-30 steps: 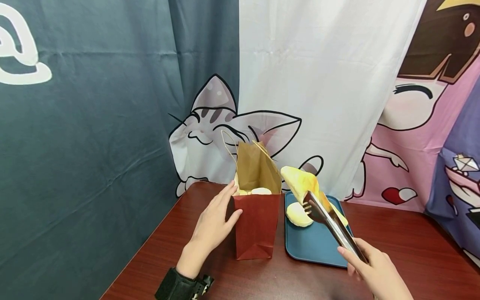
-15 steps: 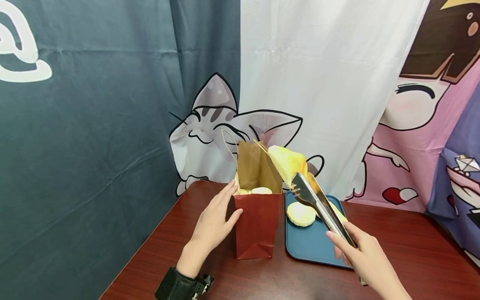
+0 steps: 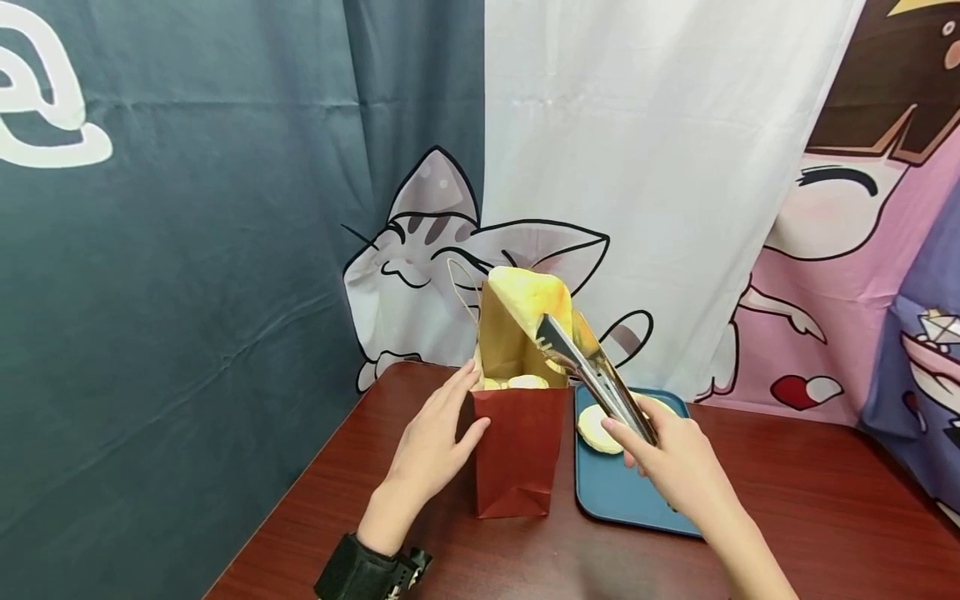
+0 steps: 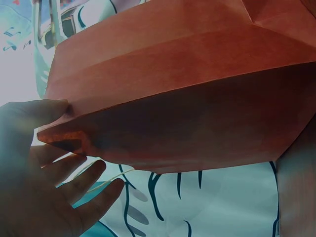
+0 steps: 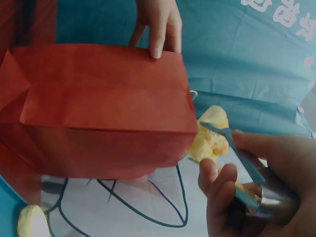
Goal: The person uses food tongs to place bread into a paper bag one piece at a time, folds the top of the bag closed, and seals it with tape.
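Observation:
A red paper bag (image 3: 519,454) with a brown inside stands upright on the table, its top open, with pale round pieces (image 3: 528,382) visible inside. My left hand (image 3: 429,446) rests at its upper left edge, the thumb on the front face and the spread, mostly straight fingers along the side. With my right hand (image 3: 678,458) I grip metal tongs (image 3: 592,379), which pinch a yellow, roughly triangular piece of bread (image 3: 525,292). The bread is above the bag's mouth, tilted. In the right wrist view, the bread (image 5: 210,140) sits just beyond the bag's rim.
A blue tray (image 3: 637,504) lies right of the bag, partly under my right forearm and hand. On it are a pale round bun (image 3: 597,429) and another yellowish piece (image 3: 652,404), mostly hidden by the hand. A printed curtain (image 3: 637,167) hangs behind the table (image 3: 525,567).
My right hand has carried the tongs and bread leftward and up, from over the tray to over the bag's mouth. The left hand has stayed against the bag.

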{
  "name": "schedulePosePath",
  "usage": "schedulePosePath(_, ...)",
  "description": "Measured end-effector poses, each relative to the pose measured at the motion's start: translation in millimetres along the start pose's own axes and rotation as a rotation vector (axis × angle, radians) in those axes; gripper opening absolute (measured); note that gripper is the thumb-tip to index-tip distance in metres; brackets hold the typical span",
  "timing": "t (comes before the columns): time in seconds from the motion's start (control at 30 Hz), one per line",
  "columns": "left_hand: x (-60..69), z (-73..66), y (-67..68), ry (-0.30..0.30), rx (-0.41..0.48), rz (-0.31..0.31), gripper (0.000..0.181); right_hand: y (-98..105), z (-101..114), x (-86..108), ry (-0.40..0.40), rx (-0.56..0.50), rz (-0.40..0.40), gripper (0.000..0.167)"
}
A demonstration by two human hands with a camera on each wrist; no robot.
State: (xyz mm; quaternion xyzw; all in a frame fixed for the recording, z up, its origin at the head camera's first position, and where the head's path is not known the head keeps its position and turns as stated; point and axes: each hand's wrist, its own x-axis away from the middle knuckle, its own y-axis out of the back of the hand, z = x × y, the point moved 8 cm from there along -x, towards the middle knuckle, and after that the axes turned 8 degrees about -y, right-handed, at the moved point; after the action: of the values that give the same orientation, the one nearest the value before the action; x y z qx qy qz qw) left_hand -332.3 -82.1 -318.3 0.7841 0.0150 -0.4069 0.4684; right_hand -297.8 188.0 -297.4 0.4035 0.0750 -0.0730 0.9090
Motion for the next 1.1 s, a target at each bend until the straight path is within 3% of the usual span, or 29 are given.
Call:
schedulePosePath(0.13, -0.1, -0.5, 0.0, 0.003, 0.0, 0.003, 0.063, -1.6, 4.6, -6.7, -0.006, 0.149, -0.062, 0.058)
schedulePosePath(0.23, -1.6, -1.8, 0.4, -0.007, 0.0, -0.008, 0.063, 1.0, 3.8, -5.9, -0.013, 0.171, -0.095, 0.061)
schedulePosePath(0.77, 2.0, 2.4, -0.6, -0.004, 0.029, -0.047, 0.062, 1.8, -53.7, 11.9, -0.169, -0.115, -0.043, 0.047)
schedulePosePath(1.1, -9.1, -0.6, 10.5, 0.038, -0.006, 0.084, 0.057, 11.1, -75.4, 4.1, -0.205, -0.098, -0.036, 0.053)
